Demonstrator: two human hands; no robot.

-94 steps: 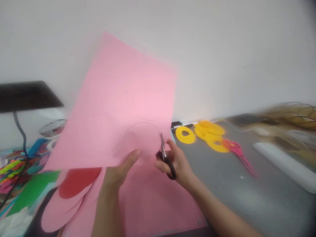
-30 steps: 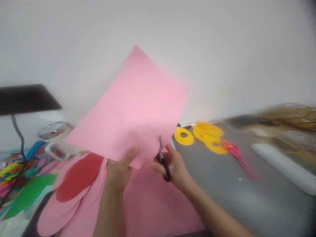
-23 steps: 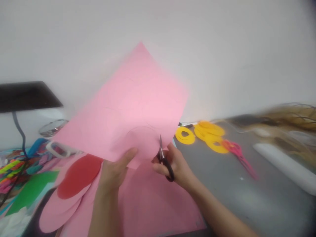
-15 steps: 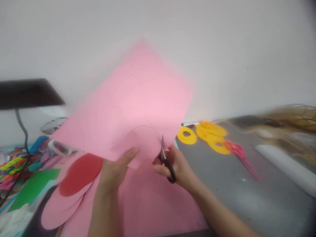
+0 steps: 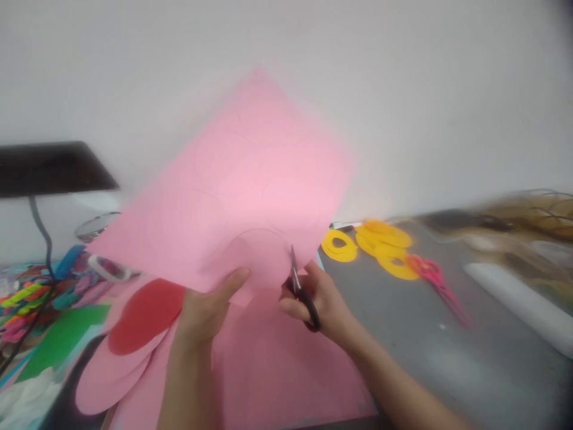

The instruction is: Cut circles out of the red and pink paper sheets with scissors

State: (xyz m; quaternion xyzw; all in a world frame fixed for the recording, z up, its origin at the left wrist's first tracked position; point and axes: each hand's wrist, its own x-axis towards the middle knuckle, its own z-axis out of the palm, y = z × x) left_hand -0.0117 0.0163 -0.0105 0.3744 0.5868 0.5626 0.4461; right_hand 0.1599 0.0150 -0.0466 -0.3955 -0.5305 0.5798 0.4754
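A large pink sheet of paper (image 5: 233,179) with faint curved pencil lines is held up before me. My left hand (image 5: 215,307) grips its lower edge, thumb on top and the other fingers hidden behind. In my right hand (image 5: 320,301) is a pair of black-handled scissors (image 5: 294,272), its blades on the paper at the lower right, along a drawn curve. Below the sheet lies more pink paper (image 5: 290,364). Left of my left hand, a red paper cutout (image 5: 145,316) rests on pink rounded cutouts (image 5: 105,382).
Yellow paper rings (image 5: 339,246) and pink-handled scissors (image 5: 441,286) lie on the grey table (image 5: 430,364) at right, near a white roll (image 5: 514,304). At left are green paper (image 5: 65,340), colourful bundles (image 5: 27,298) and a dark panel (image 5: 54,170) on a stand.
The scissors have shifted very slightly up and left along the curve, and the sheet has tilted a little to the left. Both hands keep their holds.
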